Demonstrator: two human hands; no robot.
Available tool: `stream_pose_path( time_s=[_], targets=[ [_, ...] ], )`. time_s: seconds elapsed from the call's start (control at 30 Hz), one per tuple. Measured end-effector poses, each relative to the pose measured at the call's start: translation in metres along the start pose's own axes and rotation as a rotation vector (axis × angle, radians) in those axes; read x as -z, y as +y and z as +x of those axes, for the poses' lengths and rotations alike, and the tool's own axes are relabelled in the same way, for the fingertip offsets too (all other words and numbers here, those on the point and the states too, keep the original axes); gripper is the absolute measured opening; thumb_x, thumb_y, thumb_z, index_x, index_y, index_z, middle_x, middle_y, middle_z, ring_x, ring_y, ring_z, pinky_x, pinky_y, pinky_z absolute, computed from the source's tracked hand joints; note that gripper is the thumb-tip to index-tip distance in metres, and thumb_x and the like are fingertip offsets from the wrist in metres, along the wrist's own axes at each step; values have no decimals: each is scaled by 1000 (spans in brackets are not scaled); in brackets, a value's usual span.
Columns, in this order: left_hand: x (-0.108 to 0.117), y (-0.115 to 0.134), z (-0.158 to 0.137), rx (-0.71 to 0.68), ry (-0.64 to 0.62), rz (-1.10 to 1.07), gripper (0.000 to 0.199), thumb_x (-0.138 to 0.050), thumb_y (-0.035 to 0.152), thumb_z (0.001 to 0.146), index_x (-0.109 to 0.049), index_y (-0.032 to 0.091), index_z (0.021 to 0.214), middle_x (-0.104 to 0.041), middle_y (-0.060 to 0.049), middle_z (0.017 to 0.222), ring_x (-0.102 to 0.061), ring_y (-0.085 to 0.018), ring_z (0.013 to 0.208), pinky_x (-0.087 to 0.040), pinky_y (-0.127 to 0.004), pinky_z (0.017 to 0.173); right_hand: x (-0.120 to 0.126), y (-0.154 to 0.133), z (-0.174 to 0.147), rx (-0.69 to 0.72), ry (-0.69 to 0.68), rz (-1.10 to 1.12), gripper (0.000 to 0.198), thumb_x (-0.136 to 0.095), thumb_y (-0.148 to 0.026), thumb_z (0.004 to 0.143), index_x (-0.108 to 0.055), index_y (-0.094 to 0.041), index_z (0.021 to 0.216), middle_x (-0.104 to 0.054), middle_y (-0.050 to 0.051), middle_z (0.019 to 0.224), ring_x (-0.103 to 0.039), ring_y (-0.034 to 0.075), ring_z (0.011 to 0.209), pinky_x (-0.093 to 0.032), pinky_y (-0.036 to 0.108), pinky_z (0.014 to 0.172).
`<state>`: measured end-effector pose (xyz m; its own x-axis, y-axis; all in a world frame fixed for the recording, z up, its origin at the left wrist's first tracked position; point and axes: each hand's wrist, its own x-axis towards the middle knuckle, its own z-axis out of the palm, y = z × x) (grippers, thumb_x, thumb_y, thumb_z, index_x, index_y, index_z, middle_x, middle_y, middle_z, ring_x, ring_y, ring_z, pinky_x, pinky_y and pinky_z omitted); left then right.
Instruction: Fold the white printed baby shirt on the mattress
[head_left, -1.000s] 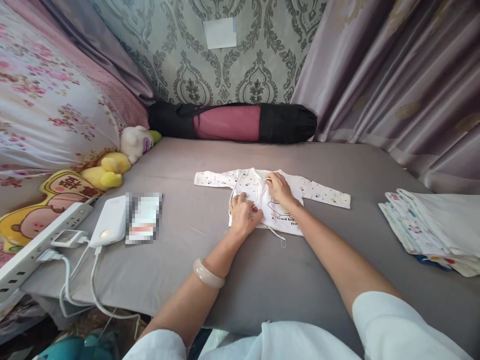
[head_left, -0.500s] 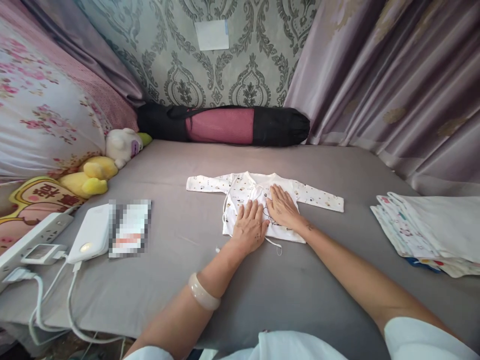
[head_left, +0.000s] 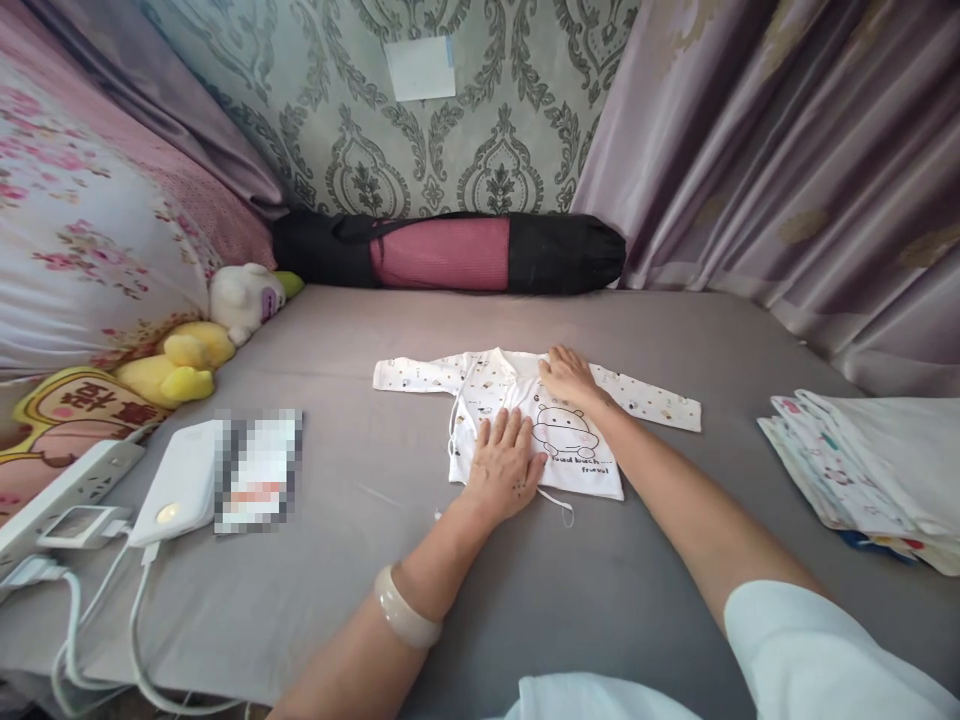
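Observation:
A small white baby shirt with long patterned sleeves lies spread out on the grey sheet. Its front bears a drawn hippo-like face with lettering below, and thin tie strings show at its left side and lower hem. My left hand rests flat on the lower front, fingers outstretched, beside the drawing. Near the shoulder at the right of the neckline, my right hand lies on the cloth with its fingers extended. Neither hand grips the fabric.
Folded cloths are stacked at the right. A white power bank, a blurred packet and a power strip with cables lie left. Plush toys line the left edge; a black-and-pink rolled bag lies at the back.
My right hand has moved up from the shirt's middle to its shoulder, uncovering the printed face and lettering. My left hand has stayed on the lower front.

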<state>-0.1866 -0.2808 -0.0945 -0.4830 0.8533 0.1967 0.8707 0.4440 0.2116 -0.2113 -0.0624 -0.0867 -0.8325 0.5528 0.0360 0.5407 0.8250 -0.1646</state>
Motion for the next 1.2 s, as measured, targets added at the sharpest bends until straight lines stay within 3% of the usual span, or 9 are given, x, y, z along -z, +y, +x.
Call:
stream_pose_path(
  time_s=[0.1,0.23,0.4,0.53,0.63,0.8,0.9,1.03,1.2],
  targets=[
    [6,-5,5,72,63,-33,48,-31,38,100,-53,12,134,-50,-15,146,-40,-28,140,-34,-46,115,7,-21,12,85,66,13,43,-27,-26,103,-63,-14,123,-60,14,126,-50,28,119,-35,39,104],
    [3,-13,5,164,78,16,54,-34,39,99,-45,7,142,-41,-19,152,-30,-32,145,-27,-50,118,1,-57,28,312,69,22,33,-40,-20,100,-65,-19,121,-61,11,122,-48,27,115,-36,36,100],
    [-4,-15,-1,230,19,40,62,-33,50,98,-39,12,147,-34,-21,155,-26,-39,145,-25,-58,116,-11,-78,43,226,21,9,23,-50,-21,97,-67,-17,111,-57,14,118,-44,29,115,-36,38,97],
    [-1,-12,0,259,-10,35,62,-32,50,98,-38,16,149,-31,-20,157,-22,-44,145,-21,-66,113,-17,-77,47,226,80,10,21,-46,-16,97,-64,-15,107,-56,14,115,-45,29,112,-36,37,95],
    [2,-11,1,277,-38,29,62,-32,51,98,-36,18,150,-29,-19,158,-20,-44,146,-20,-68,113,-22,-78,48,203,129,26,22,-44,-12,96,-62,-13,108,-56,15,115,-46,28,110,-37,37,92],
    [6,-13,0,284,-53,20,62,-31,53,97,-38,20,150,-30,-16,158,-23,-41,146,-22,-64,114,-23,-77,46,187,99,97,25,-42,-14,96,-64,-14,108,-59,15,115,-50,29,110,-39,39,96],
    [9,-15,-1,273,-34,12,60,-34,49,97,-40,18,148,-33,-17,156,-26,-39,145,-25,-60,115,-18,-66,31,267,110,161,33,-40,-15,95,-57,-10,124,-58,17,123,-50,28,118,-38,39,103],
    [12,-14,-1,212,44,21,57,-40,34,94,-38,12,147,-33,-19,156,-21,-35,148,-21,-57,118,-16,-36,-14,383,183,137,46,-36,-23,96,-45,-9,138,-48,19,140,-42,29,132,-35,43,110],
    [7,-9,-2,114,63,11,54,-28,35,99,-38,12,147,-32,-15,157,-18,-31,149,-18,-57,119,-18,-6,-85,230,118,-10,53,-28,-32,99,-40,-7,144,-35,19,152,-28,32,142,-30,51,113]
  ],
)
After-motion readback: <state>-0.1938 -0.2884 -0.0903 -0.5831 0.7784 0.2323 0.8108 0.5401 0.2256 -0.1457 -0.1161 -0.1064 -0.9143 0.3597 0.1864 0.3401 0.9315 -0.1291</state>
